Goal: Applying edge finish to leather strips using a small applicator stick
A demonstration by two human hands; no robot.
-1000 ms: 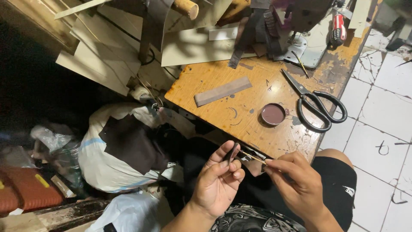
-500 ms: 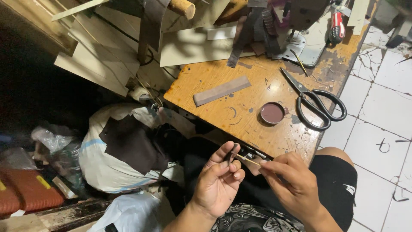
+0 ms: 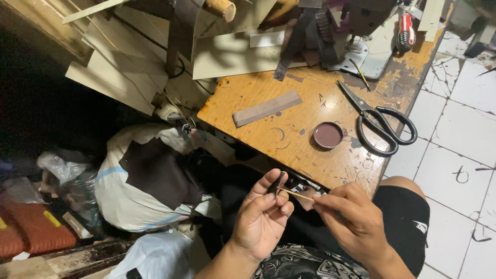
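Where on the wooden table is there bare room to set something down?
Bare wood lies on the table between the flat strip, the small round tin and the near edge. The far end is crowded around the sewing machine; scissors fill the right side.

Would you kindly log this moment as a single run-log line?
left hand: pinching dark strip | right hand: holding thin stick against strip | table: scissors, round tin

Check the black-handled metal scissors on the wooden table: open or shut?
Slightly open. The black-handled metal scissors lie flat on the orange wooden table; their handle loops sit apart, blades nearly together.
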